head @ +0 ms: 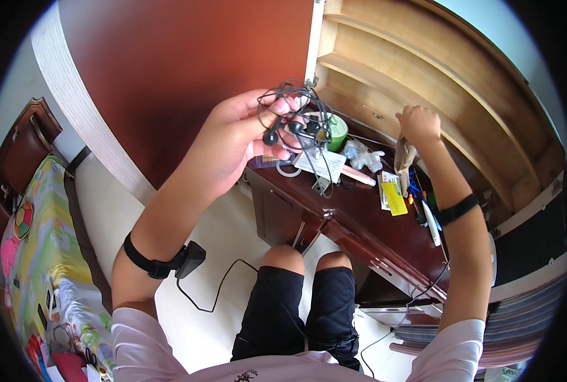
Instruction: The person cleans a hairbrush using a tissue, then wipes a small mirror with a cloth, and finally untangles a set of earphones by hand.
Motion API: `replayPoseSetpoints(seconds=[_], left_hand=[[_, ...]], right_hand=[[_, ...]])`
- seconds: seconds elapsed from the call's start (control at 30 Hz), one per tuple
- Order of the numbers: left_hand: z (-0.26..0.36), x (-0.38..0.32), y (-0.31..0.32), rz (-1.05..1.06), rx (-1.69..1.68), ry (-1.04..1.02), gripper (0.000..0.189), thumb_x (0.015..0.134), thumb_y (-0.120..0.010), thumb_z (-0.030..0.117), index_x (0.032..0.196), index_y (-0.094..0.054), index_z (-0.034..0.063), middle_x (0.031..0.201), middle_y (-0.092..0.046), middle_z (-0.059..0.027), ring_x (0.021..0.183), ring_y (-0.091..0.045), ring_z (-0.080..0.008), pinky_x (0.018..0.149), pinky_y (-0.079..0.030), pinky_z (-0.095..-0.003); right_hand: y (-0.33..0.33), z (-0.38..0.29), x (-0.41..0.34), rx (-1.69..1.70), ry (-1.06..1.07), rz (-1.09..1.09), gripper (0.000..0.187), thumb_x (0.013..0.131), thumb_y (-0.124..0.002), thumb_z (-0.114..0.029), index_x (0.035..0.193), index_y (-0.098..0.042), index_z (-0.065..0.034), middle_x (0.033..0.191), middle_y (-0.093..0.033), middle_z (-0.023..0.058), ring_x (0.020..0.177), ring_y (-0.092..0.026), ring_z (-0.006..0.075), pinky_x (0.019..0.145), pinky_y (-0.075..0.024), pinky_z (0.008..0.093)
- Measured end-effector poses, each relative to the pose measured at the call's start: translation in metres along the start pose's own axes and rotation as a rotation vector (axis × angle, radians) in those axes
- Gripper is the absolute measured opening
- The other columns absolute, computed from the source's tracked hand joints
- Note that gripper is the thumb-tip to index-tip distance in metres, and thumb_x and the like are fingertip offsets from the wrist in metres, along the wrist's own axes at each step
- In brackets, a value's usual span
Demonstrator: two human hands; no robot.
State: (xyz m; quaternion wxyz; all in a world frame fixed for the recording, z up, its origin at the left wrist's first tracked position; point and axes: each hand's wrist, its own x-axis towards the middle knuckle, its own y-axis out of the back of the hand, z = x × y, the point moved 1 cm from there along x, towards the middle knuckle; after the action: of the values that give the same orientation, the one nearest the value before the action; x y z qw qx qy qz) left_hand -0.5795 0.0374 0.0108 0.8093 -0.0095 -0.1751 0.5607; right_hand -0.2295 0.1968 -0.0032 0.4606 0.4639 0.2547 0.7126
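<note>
My left hand [250,129] holds up a tangle of black wired earphones [295,126] in front of the open red-brown cabinet door, its loops hanging past the fingers. Over the back of the dark wooden desktop [360,196], my right hand [419,125] is closed on the top of a crumpled brown paper or cloth piece [404,164] that hangs down. Below the earphones lie a white card with print [324,164] and a pink tube-like item [359,175]. A yellow card [395,198] rests on other papers near the brown piece.
Behind the desktop stand wooden shelves [407,86]. A green tub [337,131], clear plastic bags [364,156] and a white pen-like item [431,223] are on the desktop. The open cabinet door [188,62] rises at the left. A bed with a patterned cover [49,215] is far left.
</note>
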Motion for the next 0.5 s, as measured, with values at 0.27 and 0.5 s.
replayPoseSetpoints(seconds=[0.27,0.5], left_hand=[[-0.036,0.002,-0.062,0.02,-0.179,0.059,0.025,0.102,-0.054,0.02,0.116,-0.062,0.0012,0.104,-0.069,-0.0087,0.085,-0.071,-0.0196,0.071,-0.057,-0.0275],[-0.061,-0.004,-0.116,0.032,-0.207,0.09,0.026,0.101,-0.055,0.02,0.114,-0.062,-0.0002,0.104,-0.069,-0.012,0.084,-0.071,-0.0249,0.072,-0.058,-0.0309]], right_hand=[[0.096,0.077,-0.073,-0.016,-0.061,0.366,0.026,0.093,-0.061,-0.034,0.093,-0.062,-0.0077,0.074,-0.07,0.0157,0.071,-0.07,0.0358,0.063,-0.0556,0.0469],[0.172,0.119,-0.174,0.19,-0.014,0.676,0.019,0.093,-0.064,-0.03,0.1,-0.067,-0.0124,0.066,-0.065,0.0078,0.058,-0.064,0.0262,0.053,-0.0483,0.0342]])
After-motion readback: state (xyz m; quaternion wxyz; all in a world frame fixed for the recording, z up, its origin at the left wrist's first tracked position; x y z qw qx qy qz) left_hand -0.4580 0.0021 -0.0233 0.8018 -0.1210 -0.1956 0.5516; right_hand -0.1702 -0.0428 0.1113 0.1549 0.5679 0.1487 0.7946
